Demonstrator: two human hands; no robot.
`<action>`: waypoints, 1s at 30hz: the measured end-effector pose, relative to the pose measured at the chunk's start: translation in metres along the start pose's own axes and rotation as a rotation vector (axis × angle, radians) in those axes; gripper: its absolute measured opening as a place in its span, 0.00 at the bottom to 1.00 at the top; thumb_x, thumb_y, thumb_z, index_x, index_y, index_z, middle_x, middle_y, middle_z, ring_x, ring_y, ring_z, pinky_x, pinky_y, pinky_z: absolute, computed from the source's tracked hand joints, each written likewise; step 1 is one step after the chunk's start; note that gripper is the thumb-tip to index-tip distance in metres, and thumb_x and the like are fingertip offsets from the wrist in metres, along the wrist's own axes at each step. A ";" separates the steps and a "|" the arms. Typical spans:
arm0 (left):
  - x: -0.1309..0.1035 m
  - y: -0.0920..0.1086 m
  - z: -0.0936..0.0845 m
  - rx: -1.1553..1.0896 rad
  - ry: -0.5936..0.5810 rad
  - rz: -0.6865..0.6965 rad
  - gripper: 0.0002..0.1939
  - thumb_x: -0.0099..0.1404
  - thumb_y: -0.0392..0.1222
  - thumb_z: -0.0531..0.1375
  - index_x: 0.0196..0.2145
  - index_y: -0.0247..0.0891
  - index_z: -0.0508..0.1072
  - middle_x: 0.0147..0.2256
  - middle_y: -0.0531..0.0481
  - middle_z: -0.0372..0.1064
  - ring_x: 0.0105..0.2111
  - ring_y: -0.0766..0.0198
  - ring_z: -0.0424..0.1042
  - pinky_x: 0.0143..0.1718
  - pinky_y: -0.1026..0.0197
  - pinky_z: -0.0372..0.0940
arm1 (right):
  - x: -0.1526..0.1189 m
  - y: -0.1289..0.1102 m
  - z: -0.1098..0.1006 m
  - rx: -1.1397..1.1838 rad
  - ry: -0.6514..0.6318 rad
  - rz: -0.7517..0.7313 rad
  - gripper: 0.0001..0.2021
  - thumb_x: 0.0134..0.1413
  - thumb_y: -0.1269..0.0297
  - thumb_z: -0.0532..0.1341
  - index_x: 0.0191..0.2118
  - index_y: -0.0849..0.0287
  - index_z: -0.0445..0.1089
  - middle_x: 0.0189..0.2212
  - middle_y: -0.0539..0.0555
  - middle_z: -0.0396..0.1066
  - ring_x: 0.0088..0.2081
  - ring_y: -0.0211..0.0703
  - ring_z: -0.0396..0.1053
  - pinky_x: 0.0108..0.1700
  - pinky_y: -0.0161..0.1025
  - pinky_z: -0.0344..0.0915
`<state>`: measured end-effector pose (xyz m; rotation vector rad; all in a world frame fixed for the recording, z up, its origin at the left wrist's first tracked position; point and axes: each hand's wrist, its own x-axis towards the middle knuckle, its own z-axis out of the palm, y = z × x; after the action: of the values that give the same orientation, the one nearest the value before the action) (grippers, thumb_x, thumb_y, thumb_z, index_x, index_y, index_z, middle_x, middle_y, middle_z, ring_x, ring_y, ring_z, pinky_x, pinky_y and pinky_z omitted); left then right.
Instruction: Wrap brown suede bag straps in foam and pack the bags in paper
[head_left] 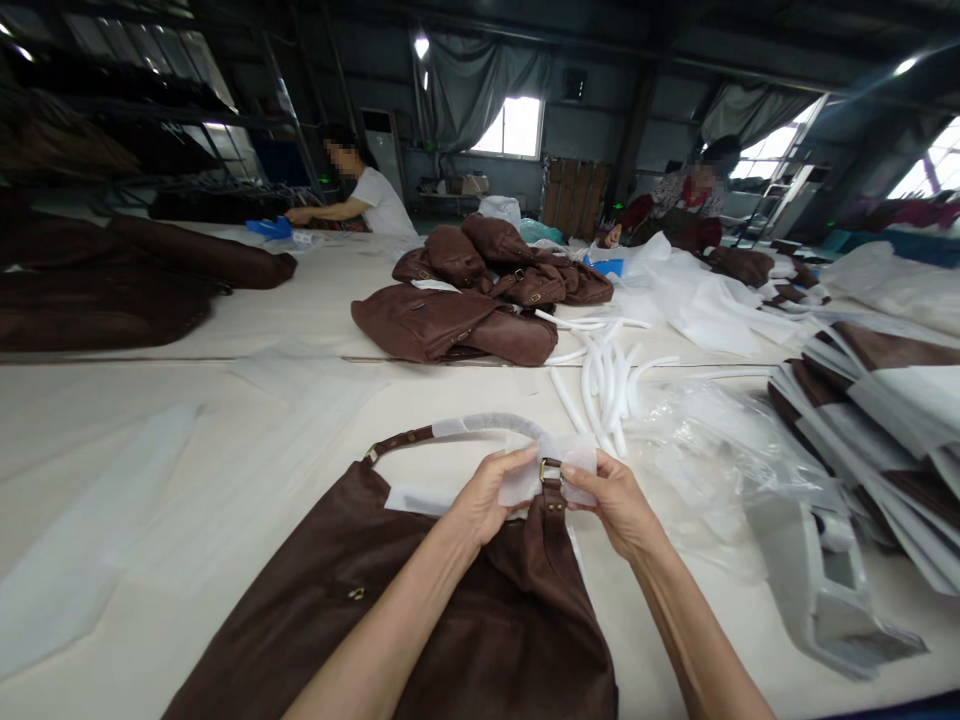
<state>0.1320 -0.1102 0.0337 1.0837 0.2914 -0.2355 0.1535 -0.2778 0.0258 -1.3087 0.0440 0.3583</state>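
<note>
A brown leather handbag [480, 610] lies on the table in front of me, its shoulder strap [405, 440] arching away from me and partly wrapped in white padding. At the strap's right end is a brass buckle [551, 470]. A piece of thin white wrapping paper [519, 484] sits behind and around this buckle. My left hand [491, 495] pinches the paper on the buckle's left side. On the other side, my right hand [611, 495] pinches the paper's right part, thumb close to the buckle. More white paper [420, 500] shows at the bag's opening.
Brown bags [450, 310] are heaped beyond the table seam. White foam tubes [607, 380] and clear plastic bags [697, 460] lie to the right, near a grey tape dispenser [817, 570] and stacked brown-and-white pieces [885, 430]. Two people work across the tables.
</note>
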 end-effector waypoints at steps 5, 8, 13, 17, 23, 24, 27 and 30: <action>0.007 -0.004 0.004 0.102 0.041 0.128 0.22 0.44 0.46 0.73 0.37 0.34 0.78 0.35 0.44 0.77 0.34 0.56 0.75 0.36 0.58 0.69 | 0.007 0.005 -0.001 -0.098 0.017 -0.075 0.19 0.36 0.52 0.73 0.33 0.60 0.75 0.25 0.50 0.73 0.25 0.38 0.65 0.26 0.35 0.62; 0.014 -0.013 0.006 0.114 0.150 0.275 0.17 0.41 0.42 0.74 0.30 0.33 0.76 0.29 0.50 0.75 0.30 0.62 0.72 0.35 0.62 0.66 | 0.009 0.016 0.002 -0.185 0.103 -0.220 0.16 0.40 0.54 0.71 0.31 0.58 0.71 0.25 0.49 0.72 0.26 0.40 0.65 0.28 0.37 0.63; 0.019 -0.023 0.005 0.103 0.255 0.314 0.13 0.43 0.41 0.72 0.26 0.35 0.74 0.23 0.54 0.70 0.25 0.65 0.67 0.30 0.64 0.62 | 0.005 0.031 0.009 -0.329 0.212 -0.333 0.13 0.47 0.53 0.68 0.29 0.57 0.71 0.24 0.48 0.70 0.29 0.41 0.65 0.34 0.37 0.62; 0.019 -0.025 0.003 0.085 0.262 0.294 0.15 0.43 0.43 0.72 0.27 0.34 0.75 0.25 0.53 0.72 0.25 0.64 0.68 0.30 0.63 0.63 | 0.004 0.031 0.007 -0.011 0.095 -0.152 0.19 0.49 0.46 0.67 0.32 0.60 0.76 0.26 0.51 0.71 0.29 0.40 0.66 0.36 0.38 0.64; 0.015 -0.024 0.004 0.060 0.255 0.238 0.18 0.42 0.45 0.73 0.28 0.34 0.74 0.24 0.53 0.71 0.24 0.65 0.68 0.27 0.64 0.64 | 0.009 0.037 0.011 0.319 0.101 -0.053 0.17 0.35 0.58 0.77 0.29 0.58 0.71 0.21 0.45 0.67 0.24 0.33 0.63 0.30 0.32 0.63; 0.014 -0.023 0.004 0.060 0.251 0.226 0.18 0.43 0.46 0.73 0.29 0.34 0.74 0.24 0.53 0.71 0.24 0.65 0.68 0.26 0.64 0.65 | 0.009 0.037 0.012 0.336 0.093 -0.031 0.19 0.34 0.59 0.77 0.30 0.58 0.71 0.21 0.45 0.67 0.24 0.34 0.63 0.30 0.32 0.63; 0.010 -0.021 0.005 0.065 0.238 0.188 0.20 0.44 0.47 0.73 0.31 0.34 0.74 0.27 0.51 0.72 0.25 0.63 0.70 0.26 0.63 0.67 | 0.008 0.037 0.012 0.359 0.063 0.039 0.21 0.33 0.59 0.78 0.31 0.58 0.70 0.22 0.46 0.69 0.24 0.35 0.65 0.29 0.34 0.64; 0.004 -0.020 0.006 0.087 0.229 0.171 0.23 0.45 0.50 0.73 0.35 0.34 0.75 0.30 0.49 0.74 0.28 0.59 0.73 0.26 0.61 0.70 | 0.004 0.035 0.010 0.347 0.001 0.082 0.20 0.36 0.57 0.77 0.32 0.59 0.71 0.25 0.47 0.71 0.26 0.38 0.68 0.32 0.36 0.66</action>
<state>0.1301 -0.1250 0.0186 1.2168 0.3937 0.0295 0.1460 -0.2599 -0.0049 -0.9653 0.1544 0.4000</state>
